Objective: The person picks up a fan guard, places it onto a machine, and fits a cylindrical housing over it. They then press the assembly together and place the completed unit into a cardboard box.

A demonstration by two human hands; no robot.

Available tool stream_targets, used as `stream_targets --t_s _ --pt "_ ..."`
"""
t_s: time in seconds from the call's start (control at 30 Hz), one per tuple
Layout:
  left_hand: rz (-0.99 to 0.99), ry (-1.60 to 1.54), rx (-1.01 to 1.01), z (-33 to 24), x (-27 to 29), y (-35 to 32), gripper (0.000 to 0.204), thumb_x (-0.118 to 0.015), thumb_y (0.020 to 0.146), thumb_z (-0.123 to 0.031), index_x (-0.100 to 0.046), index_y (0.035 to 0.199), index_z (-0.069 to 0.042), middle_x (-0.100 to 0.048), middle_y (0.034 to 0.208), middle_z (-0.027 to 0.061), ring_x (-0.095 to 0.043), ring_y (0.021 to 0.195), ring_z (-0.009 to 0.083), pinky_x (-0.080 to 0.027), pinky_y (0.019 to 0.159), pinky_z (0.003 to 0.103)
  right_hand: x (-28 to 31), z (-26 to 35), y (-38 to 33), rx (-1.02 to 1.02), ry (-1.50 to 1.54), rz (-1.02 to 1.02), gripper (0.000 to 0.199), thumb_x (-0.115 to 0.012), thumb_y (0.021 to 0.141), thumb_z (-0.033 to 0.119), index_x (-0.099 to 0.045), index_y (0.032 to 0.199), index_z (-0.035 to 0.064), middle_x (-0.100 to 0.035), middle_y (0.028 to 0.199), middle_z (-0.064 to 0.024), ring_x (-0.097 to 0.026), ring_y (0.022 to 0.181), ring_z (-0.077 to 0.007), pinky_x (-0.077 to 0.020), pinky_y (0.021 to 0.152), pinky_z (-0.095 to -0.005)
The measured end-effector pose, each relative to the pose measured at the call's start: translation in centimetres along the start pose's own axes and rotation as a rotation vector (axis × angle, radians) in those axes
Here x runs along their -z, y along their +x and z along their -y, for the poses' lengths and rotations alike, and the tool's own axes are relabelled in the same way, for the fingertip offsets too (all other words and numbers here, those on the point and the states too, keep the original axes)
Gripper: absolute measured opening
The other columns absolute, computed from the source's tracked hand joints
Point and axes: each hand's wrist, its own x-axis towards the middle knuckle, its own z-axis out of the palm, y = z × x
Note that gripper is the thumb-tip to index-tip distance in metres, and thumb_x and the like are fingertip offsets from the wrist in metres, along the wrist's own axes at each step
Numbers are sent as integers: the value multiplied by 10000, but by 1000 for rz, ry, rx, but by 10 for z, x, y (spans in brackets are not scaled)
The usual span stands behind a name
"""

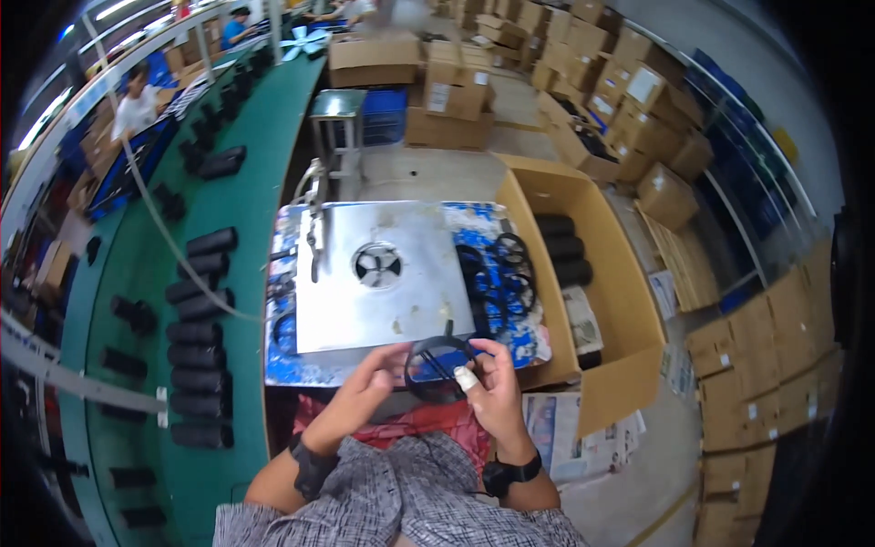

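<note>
In front of my body I hold a black plastic ring with crossbars (436, 365), just off the near edge of a metal plate (410, 314). My left hand (372, 381) grips its left rim with fingers and thumb. On the opposite rim, my right hand (495, 387) is closed, a white wrap around one digit. A round opening with a dark spoked shape (376, 264) sits in the plate. More black rings (512, 273) lie right of the plate on the worn blue-and-white tabletop (319, 369).
An open cardboard box (629, 351) with black cylinders (567, 248) stands at the right. Along the left runs a green conveyor (260, 137) carrying black cylindrical parts (199, 381). A metal stool (338, 105) and stacked cartons (456, 82) are beyond. Another person (137, 105) works far left.
</note>
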Motion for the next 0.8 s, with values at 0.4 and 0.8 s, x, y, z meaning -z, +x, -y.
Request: stream_targets --t_s 0.4,0.8 --pt "-271 90 -120 -1 25 2 483 -723 993 -3 -514 1428 -5 -601 1103 14 -588 1053 86 -509 946 249 -79 -6 37 209 -407 111 547 -832 896 193 -542 1325 17 -669 916 -108 -697 773 -250 -566 693 -382" --pt "-610 768 -400 27 69 76 461 -776 915 -96 -559 1318 -40 -669 997 64 -630 1080 194 -458 951 381 -119 -3 122 323 -847 39 531 -781 858 268 -534 1258 21 -702 1004 -226 -708 950 -471 -568 830 -560"
